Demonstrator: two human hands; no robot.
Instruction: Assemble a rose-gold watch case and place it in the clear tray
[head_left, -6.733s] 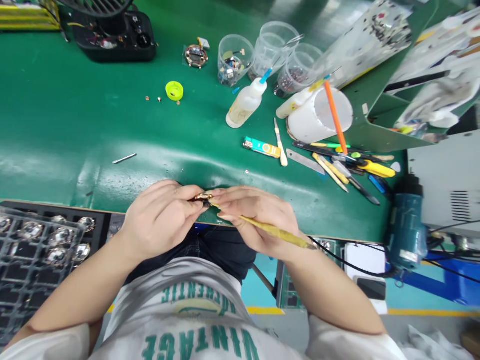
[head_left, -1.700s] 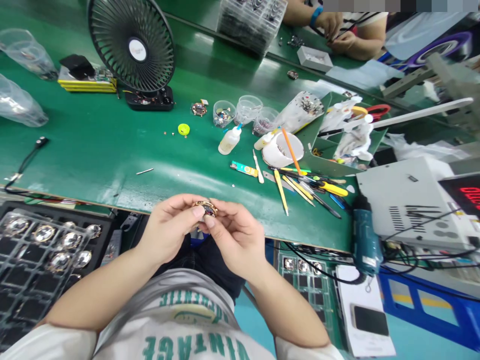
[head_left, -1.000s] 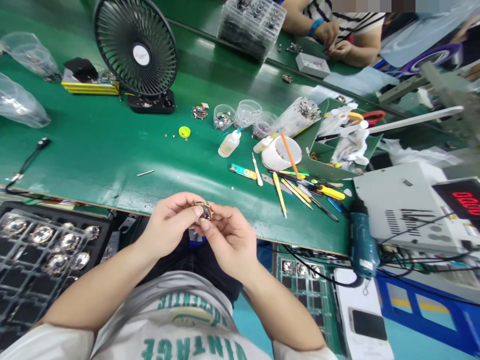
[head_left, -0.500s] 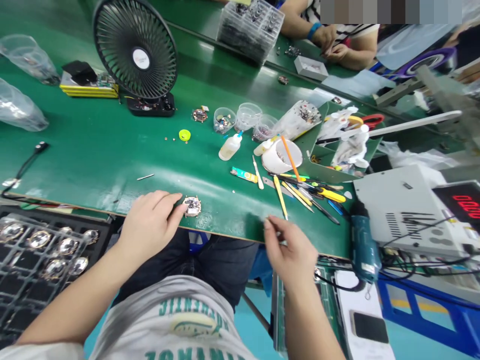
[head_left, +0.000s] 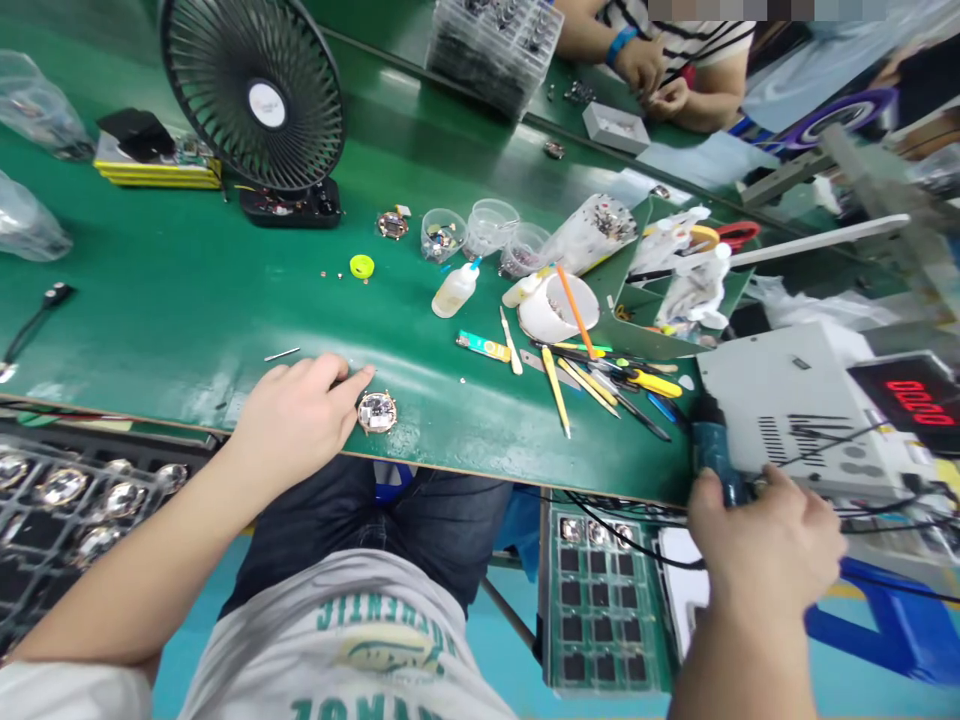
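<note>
The green bench mat [head_left: 187, 300] looks like smooth rubber or vinyl with a soft sheen, glossier along its near edge. On that edge the watch case [head_left: 376, 411] shows polished gold-toned metal around a shiny, reflective face; the left hand [head_left: 296, 420] rests just beside it. Behind the watch case, the fan [head_left: 251, 90] is matt black plastic. To the right of the watch case, the small cups [head_left: 487, 228] are clear glossy plastic, the squeeze bottle [head_left: 454, 290] is cloudy soft plastic, and the sticks [head_left: 556, 390] look like yellow wood or plastic. Further right, the right hand [head_left: 765, 555] grips the teal tool [head_left: 712, 455], a dull plastic body.
</note>
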